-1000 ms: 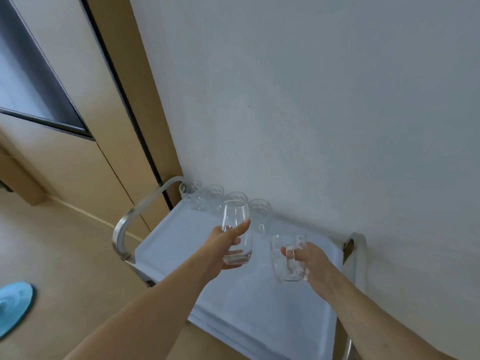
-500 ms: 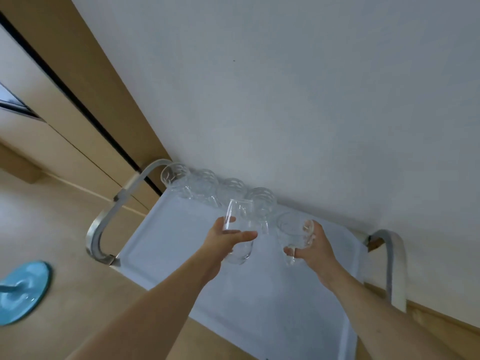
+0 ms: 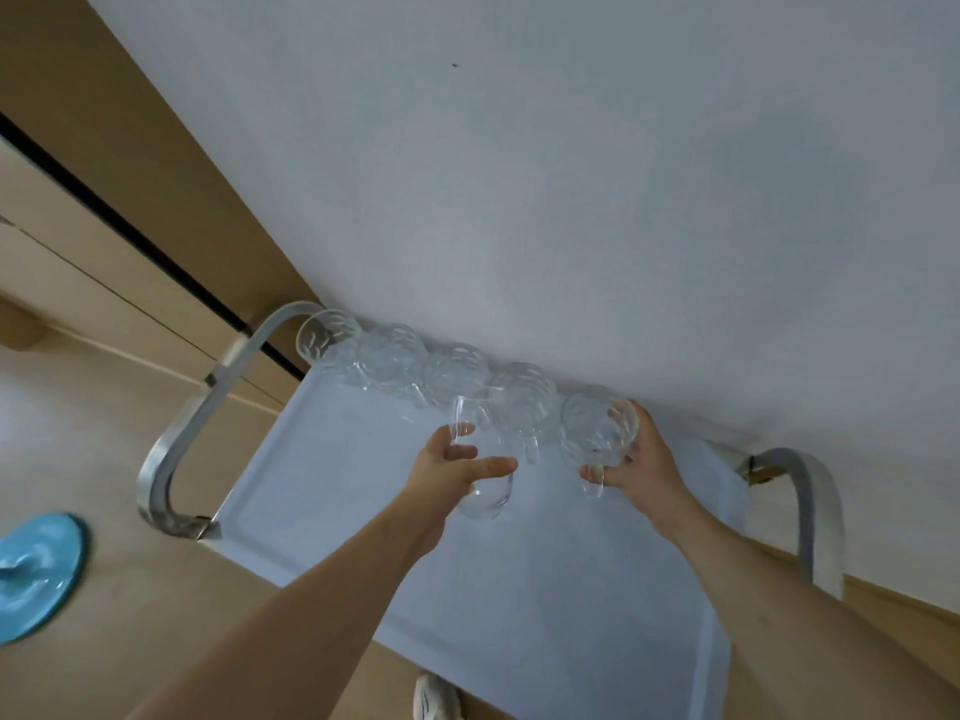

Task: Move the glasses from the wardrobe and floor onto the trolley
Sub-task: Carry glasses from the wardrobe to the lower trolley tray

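Up close, the clear glasses are hard to tell apart, because you can see right through them and their edges blur together. The trolley has a pale blue-white top, and its near right corner is cut off by the bottom of the picture. Part of its top hides under the two arms. A white shoe peeks out under the near edge, mostly cut off. On the far left floor lies a blue round thing, cut by the picture's edge, and I cannot tell what it is.

Four patterned glasses stand in a row along the far edge of the trolley, next to the white wall. They have small cut marks all over and touch each other or stand just beside each other.

The left hand curls its thumb and fingers around a smooth glass, near the middle of the trolley top. I cannot tell if this glass touches the top. It looks plain, with a thick round bottom.

The right hand wraps around a fifth patterned glass at the right end of the row. Its fingers hide behind the glass.
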Demonstrator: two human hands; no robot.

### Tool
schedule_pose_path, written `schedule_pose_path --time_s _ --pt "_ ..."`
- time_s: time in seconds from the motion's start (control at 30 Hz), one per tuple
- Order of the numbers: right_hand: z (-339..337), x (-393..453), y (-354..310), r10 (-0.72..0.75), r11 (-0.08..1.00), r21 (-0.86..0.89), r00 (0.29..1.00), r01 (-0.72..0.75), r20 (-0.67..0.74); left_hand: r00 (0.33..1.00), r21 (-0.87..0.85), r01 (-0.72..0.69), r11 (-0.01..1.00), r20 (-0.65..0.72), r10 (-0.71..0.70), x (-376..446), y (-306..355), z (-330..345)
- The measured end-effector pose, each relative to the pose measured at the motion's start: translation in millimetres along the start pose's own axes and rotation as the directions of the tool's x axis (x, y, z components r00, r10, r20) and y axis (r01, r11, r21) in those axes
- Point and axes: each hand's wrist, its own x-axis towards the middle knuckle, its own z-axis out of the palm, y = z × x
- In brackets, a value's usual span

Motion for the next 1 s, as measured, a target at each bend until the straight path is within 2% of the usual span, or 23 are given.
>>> schedule_pose_path --time_s 0.1,0.27,0.47,0.53,0.77,1.0 --pt "3 2 -2 0.002 1.000 -0.010 1.000 -0.003 -0.005 1.000 0.022 0.000 1.000 0.031 -0.001 4 0 -2" --pt "10 2 -6 0.022 0.997 -0.072 0.993 -0.031 -0.113 0.997 0.069 -0.034 0.997 0.078 0.029 16 -2 -14" --pt "13 -8 -14 0.150 0.985 -0.066 0.982 -0.158 -0.115 0.985 0.094 -0.045 0.995 0.171 0.028 28 -5 -33" --pt "20 -15 -14 0.167 0.982 -0.062 0.973 -0.179 -0.162 0.977 0.085 -0.053 0.995 0.209 0.034 32 -6 -40" --pt "41 -60 -6 0.246 0.960 -0.017 0.872 -0.279 -0.424 0.955 0.057 -0.093 0.994 0.287 0.073 38 -6 -62" --pt "89 -112 -2 0.269 0.933 -0.071 0.813 -0.354 -0.516 0.932 0.063 -0.119 0.991 0.351 0.090 37 -21 -84"
